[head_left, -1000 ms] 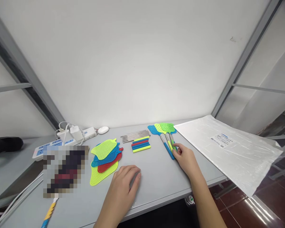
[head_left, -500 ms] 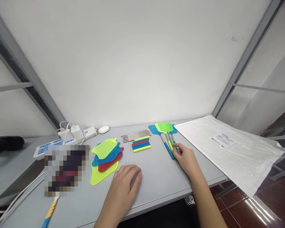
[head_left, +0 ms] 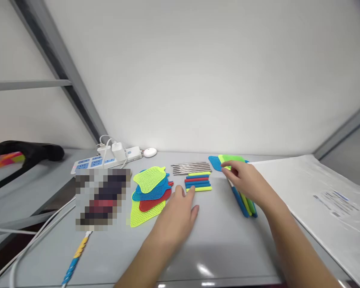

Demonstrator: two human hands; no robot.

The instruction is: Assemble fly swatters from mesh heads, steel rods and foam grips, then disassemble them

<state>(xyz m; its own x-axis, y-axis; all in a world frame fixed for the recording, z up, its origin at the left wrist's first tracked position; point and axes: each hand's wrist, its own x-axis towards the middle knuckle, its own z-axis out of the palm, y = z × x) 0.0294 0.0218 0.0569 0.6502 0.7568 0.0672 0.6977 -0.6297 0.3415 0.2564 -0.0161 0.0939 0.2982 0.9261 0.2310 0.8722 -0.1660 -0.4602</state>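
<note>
My left hand (head_left: 178,210) is open, palm down, its fingers apart. Its fingertips reach the near edge of a row of coloured handle tubes (head_left: 197,185), at the lower yellow one; whether they touch cannot be told. My right hand (head_left: 243,180) hovers over a bunch of assembled fly swatters, hiding much of their shafts. Its thumb and index finger are curved with a gap between, and nothing shows in them. The swatters' blue and green handles (head_left: 241,202) stick out below it, and a blue swatter head (head_left: 215,163) above. Thin metal rods (head_left: 190,168) lie behind the tubes.
Loose swatter heads (head_left: 151,192) in yellow, blue and red overlap left of my left hand. Farther left are a blurred-out object (head_left: 103,200) with a cable, a power strip (head_left: 90,163) and a white oval gadget (head_left: 150,152). A white plastic mailer (head_left: 306,192) covers the right side.
My right hand has come off the swatter handles and moved up toward their heads. My left hand has moved forward to the tubes. The swatter handles sit closer together. The view has turned right.
</note>
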